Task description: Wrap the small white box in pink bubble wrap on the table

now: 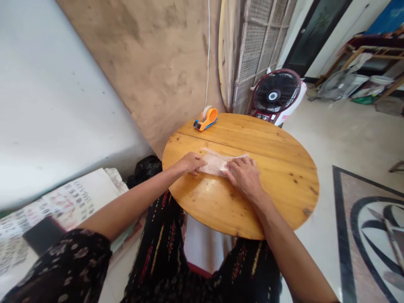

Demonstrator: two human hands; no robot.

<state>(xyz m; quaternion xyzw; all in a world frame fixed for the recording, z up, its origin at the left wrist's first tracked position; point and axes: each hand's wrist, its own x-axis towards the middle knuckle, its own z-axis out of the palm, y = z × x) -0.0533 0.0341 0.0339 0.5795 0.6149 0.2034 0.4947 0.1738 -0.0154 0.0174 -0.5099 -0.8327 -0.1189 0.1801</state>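
Observation:
A translucent whitish piece of wrapping sheet (214, 163), wrinkled and thin like bubble wrap or plastic film, lies on the round wooden table (277, 168) in front of me. My left hand (191, 163) pinches its left end between thumb and curled fingers. Over the right part, my right hand (244, 173) has its fingers bent down and its thumb against the near edge, gripping the sheet. Whether something is wrapped inside it, I cannot tell. An orange and blue tape dispenser (206, 118) with a roll of tape stands at the table's far edge.
A floor fan (274, 96) stands behind the table's far right side. A wooden board (170, 54) leans against the wall beyond the table. Printed white sacks (63, 206) and a black plastic bag (144, 170) lie at my left.

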